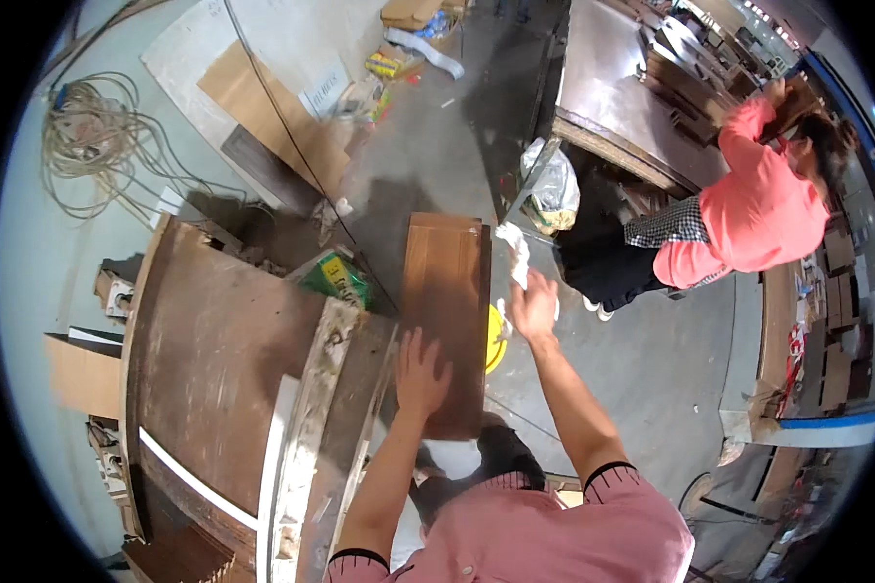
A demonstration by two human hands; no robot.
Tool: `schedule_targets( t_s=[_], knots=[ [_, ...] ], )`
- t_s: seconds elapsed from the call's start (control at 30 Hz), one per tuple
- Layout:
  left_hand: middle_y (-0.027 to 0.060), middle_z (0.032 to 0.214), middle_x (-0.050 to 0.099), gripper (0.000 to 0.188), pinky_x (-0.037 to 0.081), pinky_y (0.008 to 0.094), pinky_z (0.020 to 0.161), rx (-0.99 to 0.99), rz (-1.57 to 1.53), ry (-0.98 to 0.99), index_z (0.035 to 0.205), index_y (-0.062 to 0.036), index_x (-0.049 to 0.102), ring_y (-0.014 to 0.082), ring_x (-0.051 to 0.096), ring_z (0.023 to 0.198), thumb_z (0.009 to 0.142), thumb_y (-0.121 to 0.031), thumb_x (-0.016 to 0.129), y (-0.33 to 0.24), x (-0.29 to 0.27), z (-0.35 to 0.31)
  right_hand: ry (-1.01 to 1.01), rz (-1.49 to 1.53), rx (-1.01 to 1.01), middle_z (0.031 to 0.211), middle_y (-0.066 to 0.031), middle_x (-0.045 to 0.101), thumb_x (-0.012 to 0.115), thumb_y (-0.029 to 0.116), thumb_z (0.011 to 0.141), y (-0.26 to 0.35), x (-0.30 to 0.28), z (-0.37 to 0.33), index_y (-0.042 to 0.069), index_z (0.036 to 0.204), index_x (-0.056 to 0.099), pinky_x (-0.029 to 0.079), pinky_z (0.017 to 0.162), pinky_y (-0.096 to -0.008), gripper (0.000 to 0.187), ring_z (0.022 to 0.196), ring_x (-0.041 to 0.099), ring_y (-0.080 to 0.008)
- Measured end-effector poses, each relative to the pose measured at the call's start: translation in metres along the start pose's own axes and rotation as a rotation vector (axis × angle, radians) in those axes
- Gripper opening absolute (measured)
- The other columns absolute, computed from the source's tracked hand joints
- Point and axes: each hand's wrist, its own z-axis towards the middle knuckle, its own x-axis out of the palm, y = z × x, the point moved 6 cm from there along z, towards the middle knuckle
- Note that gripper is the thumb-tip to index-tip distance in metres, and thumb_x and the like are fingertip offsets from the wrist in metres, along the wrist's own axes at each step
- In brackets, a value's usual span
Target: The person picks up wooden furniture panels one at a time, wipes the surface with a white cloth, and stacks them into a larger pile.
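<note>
A long brown wooden panel (444, 282), framed like a cabinet door, lies lengthwise in front of me. Toward its near left part, my left hand (422, 377) rests with the fingers spread on the wood. My right hand (535, 307) is closed around a crumpled white cloth (516, 255), held just off the panel's right edge. A loose end of the cloth sticks out ahead of the fingers. Below that hand, a round yellow object (497, 340) shows partly from behind the panel; its kind is hidden.
A worn brown workbench (228, 321) stands at my left, a green and yellow bag (338, 276) beyond it. Coiled cable (92, 136) hangs on the wall. At the right, a person in a coral top (763, 209) handles wood at another table (612, 83), near a clear plastic bag (551, 189).
</note>
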Motion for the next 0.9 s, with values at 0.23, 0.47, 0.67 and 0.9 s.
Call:
schedule_targets(
  t_s=[0.23,0.47,0.67,0.9],
  knots=[
    [0.0198,0.163,0.022,0.071,0.008,0.0651,0.119,-0.125,0.274,0.198,0.152,-0.0224,0.043,0.0501,0.008,0.150,0.090,-0.055,0.059,0.015,0.086,0.073,0.212,-0.246,-0.235,0.151,-0.0092,0.043,0.062,0.030,0.091,0.007,0.140,0.104,0.002,0.139,0.051,0.035,0.106,-0.0513,0.056,0.137,0.038,-0.0349],
    [0.0198,0.165,0.017,0.072,0.004,0.0632,0.120,-0.204,0.342,0.261,0.150,-0.0202,0.048,0.0489,0.005,0.151,0.090,-0.060,0.052,0.024,0.087,0.076,0.301,-0.190,-0.284,0.152,-0.0129,0.043,0.069,0.038,0.085,0.021,0.127,0.056,0.000,0.141,0.051,0.036,0.105,-0.0580,0.070,0.139,0.039,-0.0379],
    [0.0194,0.165,0.016,0.072,0.005,0.0614,0.121,-0.156,0.385,0.223,0.149,-0.0172,0.049,0.0471,0.007,0.151,0.091,-0.059,0.052,0.021,0.093,0.081,0.276,-0.177,-0.164,0.154,-0.0104,0.040,0.064,0.040,0.089,0.011,0.151,0.119,0.002,0.145,0.046,0.032,0.109,-0.0566,0.069,0.143,0.033,-0.0370],
    [0.0189,0.164,0.019,0.072,0.008,0.0625,0.120,-0.190,0.390,0.249,0.147,-0.0203,0.050,0.0474,0.009,0.151,0.086,-0.057,0.059,0.019,0.092,0.080,0.421,-0.102,-0.145,0.147,-0.0106,0.046,0.060,0.030,0.092,0.012,0.122,0.061,0.007,0.137,0.054,0.037,0.106,-0.0536,0.051,0.135,0.043,-0.0327]
  ],
)
